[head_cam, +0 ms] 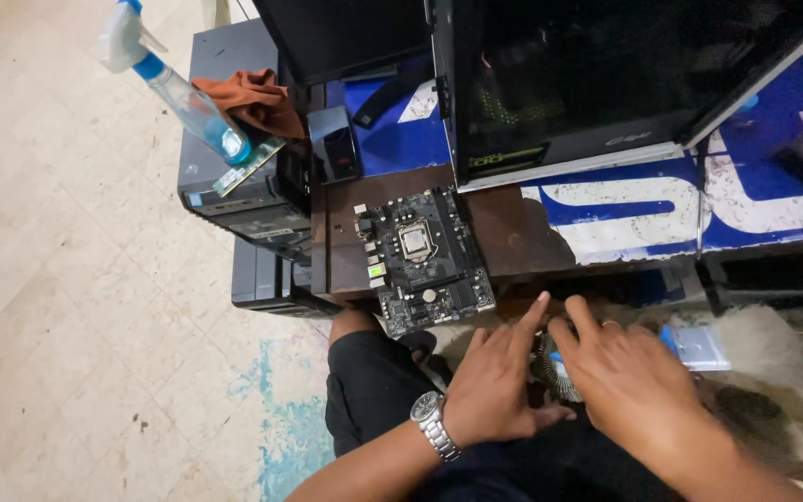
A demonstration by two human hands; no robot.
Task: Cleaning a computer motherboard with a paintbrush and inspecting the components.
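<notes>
Pale tiled floor [67, 307] at left, dark wooden desk [513, 232] with blue-and-white lettered sheet [625, 200] along its far side, open black computer case [606, 84] at the back, motherboard [425, 256] overhanging the front edge, clear plastic packet [699, 346] at right, left hand [494, 381] and right hand [629, 381] with fingers loosely spread gripping a round cooler fan [550, 367] over the lap.

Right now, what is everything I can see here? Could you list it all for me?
Motherboard: one, black, on the brown table edge, partly overhanging.
Table: one, brown with a blue and white cover.
Computer case: one, black, open, on the table.
Spray bottle: one, clear with blue liquid, on a black tower case at left.
Cloth: one, rust brown, beside the bottle.
Memory stick: one, green, under the bottle.
Cooler fan: one, metallic, between the hands, mostly hidden.
Plastic bag: one, clear, at right.
Left hand: wristwatch, on the fan.
Right hand: ring, on the fan.
</notes>
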